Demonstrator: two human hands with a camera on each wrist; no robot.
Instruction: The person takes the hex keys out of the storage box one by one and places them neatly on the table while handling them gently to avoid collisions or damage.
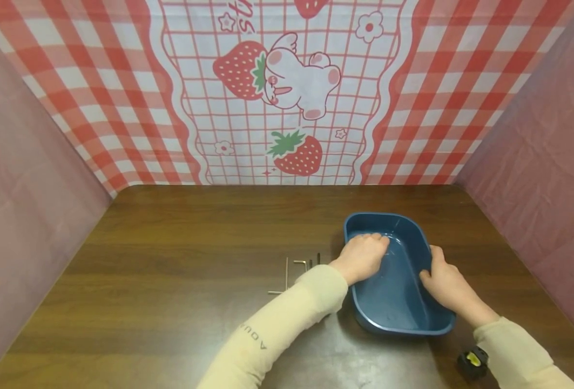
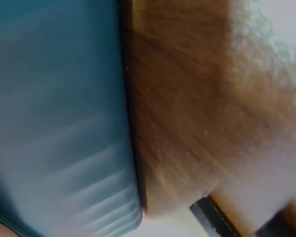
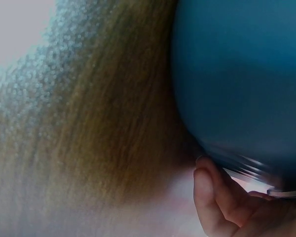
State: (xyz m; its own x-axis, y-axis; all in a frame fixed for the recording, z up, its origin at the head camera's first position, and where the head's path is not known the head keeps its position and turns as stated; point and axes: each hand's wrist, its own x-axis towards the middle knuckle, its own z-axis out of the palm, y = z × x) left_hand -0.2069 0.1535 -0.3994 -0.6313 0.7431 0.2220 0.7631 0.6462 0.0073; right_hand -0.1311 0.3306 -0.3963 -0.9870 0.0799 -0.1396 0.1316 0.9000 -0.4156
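A deep blue plastic basin (image 1: 398,302) with rounded corners stands toward the right of the table. My right hand (image 1: 449,278) grips its right rim, thumb over the inside and fingers outside. In the right wrist view, fingers (image 3: 204,190) of that hand lie against the outer wall near the rim. Over the left rim reaches my left hand (image 1: 364,256), its fingers bent down inside the basin near the far left part; I cannot tell whether they hold anything. Left of the basin lie several L-shaped hex keys (image 1: 287,273), silver and black, partly hidden by the left sleeve.
The brown wooden table (image 1: 170,243) meets a red checked strawberry cloth (image 1: 296,156) at its back edge. Pink cloth walls (image 1: 539,162) rise at both sides. A small black object (image 1: 472,363) with a yellow patch sits beside the right sleeve.
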